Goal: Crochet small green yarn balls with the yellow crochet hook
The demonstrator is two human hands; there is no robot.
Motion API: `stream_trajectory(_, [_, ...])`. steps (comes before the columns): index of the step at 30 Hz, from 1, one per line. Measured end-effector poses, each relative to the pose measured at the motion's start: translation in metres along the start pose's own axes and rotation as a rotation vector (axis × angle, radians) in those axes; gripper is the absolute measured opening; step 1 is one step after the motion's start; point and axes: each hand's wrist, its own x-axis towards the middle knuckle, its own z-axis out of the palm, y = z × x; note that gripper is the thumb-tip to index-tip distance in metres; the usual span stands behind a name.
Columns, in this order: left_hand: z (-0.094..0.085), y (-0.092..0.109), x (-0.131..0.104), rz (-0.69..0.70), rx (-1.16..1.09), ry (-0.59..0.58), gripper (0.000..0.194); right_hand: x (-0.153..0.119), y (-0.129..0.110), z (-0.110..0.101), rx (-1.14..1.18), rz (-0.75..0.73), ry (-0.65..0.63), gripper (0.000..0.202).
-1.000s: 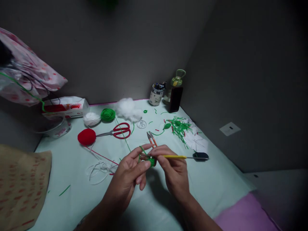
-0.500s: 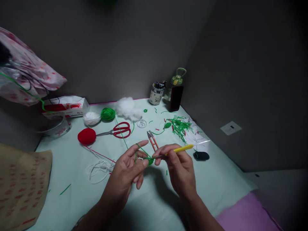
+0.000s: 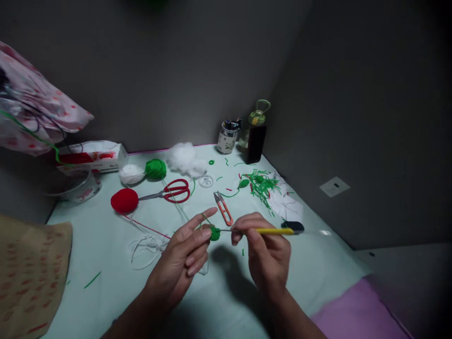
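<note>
Between thumb and fingers, my left hand (image 3: pixel 185 254) pinches a small green crochet piece (image 3: pixel 215 233), its index finger stretched out with green yarn over it. My right hand (image 3: pixel 264 252) is closed round a crochet hook (image 3: pixel 273 231) with a yellow handle. The hook's metal tip reaches the right side of the green piece; whether it sits in a stitch is too small to tell. Just beyond my hands lie orange thread snips (image 3: pixel 223 208). A green yarn ball (image 3: pixel 155 169) rests farther back, with a strand running toward my left hand.
Red-handled scissors (image 3: pixel 176 191) lie beside a red yarn ball (image 3: pixel 125 201). Behind are a white yarn ball (image 3: pixel 132 174), white stuffing (image 3: pixel 186 159), a pen jar (image 3: pixel 226 139) and an upright phone (image 3: pixel 256 144). Green yarn scraps (image 3: pixel 263 188) cover the right; a brown paper bag (image 3: pixel 33 273) stands left.
The hook has swung from slanting upward to nearly level, its handle end lower. My left fingers have curled in more around the green piece, which has shifted slightly left.
</note>
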Motion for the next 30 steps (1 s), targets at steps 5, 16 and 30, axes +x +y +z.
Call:
stream_trajectory(5, [-0.002,-0.007,-0.001,0.132,0.156,0.034,0.059,0.003,0.001,0.006,-0.063,0.026,-0.103,0.022])
stream_trajectory(16, [0.0,0.0,-0.001,0.034,-0.019,0.034,0.047,0.002,-0.002,0.0,0.026,0.031,-0.015,0.025])
stream_trajectory(30, [-0.004,-0.005,-0.001,0.188,0.169,-0.007,0.035,0.008,0.002,0.003,0.411,0.348,-0.022,0.02])
